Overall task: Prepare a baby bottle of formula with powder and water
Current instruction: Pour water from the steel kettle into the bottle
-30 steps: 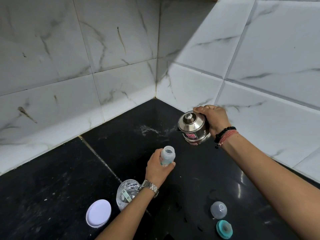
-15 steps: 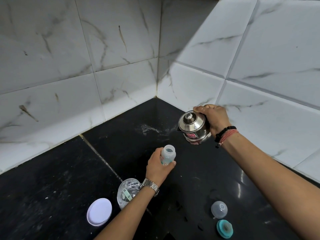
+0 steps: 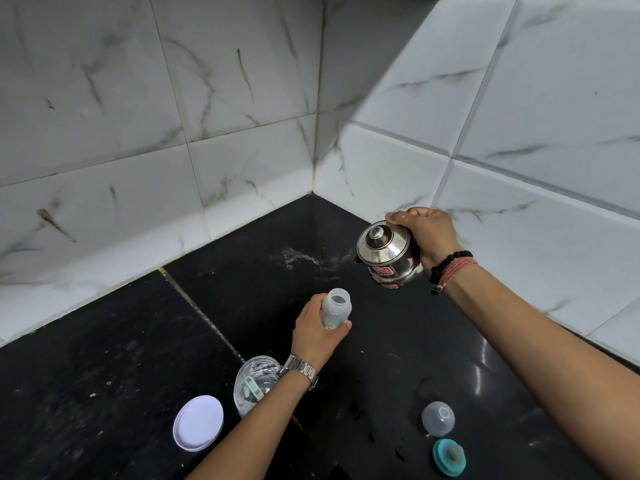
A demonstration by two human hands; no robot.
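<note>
Barely anything's changed: left hand (image 3: 317,332) still has its fingers wrapped round the open baby bottle (image 3: 335,308) on the table (image 3: 104,393), right hand (image 3: 429,235) still gripping the tilted steel kettle (image 3: 386,254) above it.

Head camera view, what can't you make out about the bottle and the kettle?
- Baby bottle: lower body hidden by the left hand; fill level unreadable.
- Steel kettle: handle hidden by the right hand; lid hides contents; red label too small to read.
- Clear jar: partly hidden behind the left wrist.

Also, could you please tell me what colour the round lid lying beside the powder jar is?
The lid is white, seen best in the head view.
</note>
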